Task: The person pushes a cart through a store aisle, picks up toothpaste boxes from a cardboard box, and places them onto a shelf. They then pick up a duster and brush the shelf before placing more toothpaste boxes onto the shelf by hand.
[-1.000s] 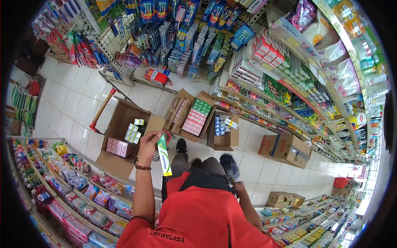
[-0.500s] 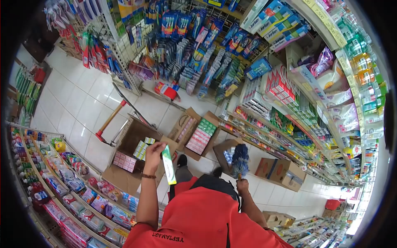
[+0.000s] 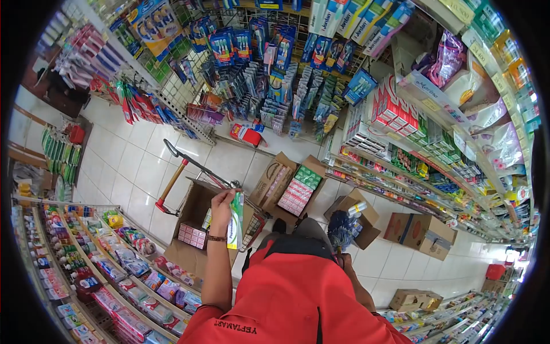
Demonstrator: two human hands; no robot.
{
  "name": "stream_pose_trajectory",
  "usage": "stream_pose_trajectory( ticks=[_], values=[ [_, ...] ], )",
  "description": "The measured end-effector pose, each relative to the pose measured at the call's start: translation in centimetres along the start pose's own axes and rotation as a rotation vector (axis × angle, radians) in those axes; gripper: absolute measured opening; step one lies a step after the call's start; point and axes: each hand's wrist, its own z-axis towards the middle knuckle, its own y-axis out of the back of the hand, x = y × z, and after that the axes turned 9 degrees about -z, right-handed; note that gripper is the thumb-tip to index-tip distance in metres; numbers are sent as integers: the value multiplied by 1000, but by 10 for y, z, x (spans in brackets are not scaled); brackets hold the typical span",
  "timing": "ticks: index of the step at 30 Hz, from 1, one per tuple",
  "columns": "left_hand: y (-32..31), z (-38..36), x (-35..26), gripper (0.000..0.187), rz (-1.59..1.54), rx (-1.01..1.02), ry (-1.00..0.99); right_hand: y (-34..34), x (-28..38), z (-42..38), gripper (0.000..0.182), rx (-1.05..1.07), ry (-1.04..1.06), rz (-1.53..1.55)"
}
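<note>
My left hand [image 3: 222, 207], with a beaded bracelet at the wrist, pinches the top end of a long green, white and yellow toothpaste box [image 3: 235, 222]. The box hangs upright beside an open carton [image 3: 197, 198] with pink and green small boxes inside. On the other side of my body, my right hand [image 3: 344, 261] grips the handle of a feather duster [image 3: 340, 229]. The duster's dark blue head overlaps an open carton [image 3: 366, 234] holding packaged goods. My thumb and fingers on the right are partly hidden by the handle and sleeve.
A rack of hanging toothbrushes [image 3: 275, 80] stands ahead. Shelves of boxed goods [image 3: 412, 135] run along the right, and curved shelves [image 3: 132, 258] along the left. A cart's handle [image 3: 172, 186], a carton of pink boxes [image 3: 298, 189] and taped cartons [image 3: 421, 234] stand on the tiled floor.
The view has shifted, so the rack and cartons sit differently in it. Both hands keep their holds; the duster's head now sits lower, against the open carton on the right.
</note>
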Motion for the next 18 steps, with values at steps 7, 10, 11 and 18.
stream_pose_trajectory(
  ticks=[7, 10, 11, 18],
  values=[
    [-54, 31, 10, 26, -16, 7, 30, 8, -29, 14, 81, 34, -172, -44],
    [-74, 31, 8, 27, 39, 1, 53, 18, -46, 16, 75, -10, -63, -40],
    [-77, 32, 12, 29, 35, 10, 16, 20, -50, 22, 73, -9, -108, 19],
    [-137, 9, 33, 31, 70, -133, 80, 29, -86, 73, 46, 175, -231, 628]
  ],
)
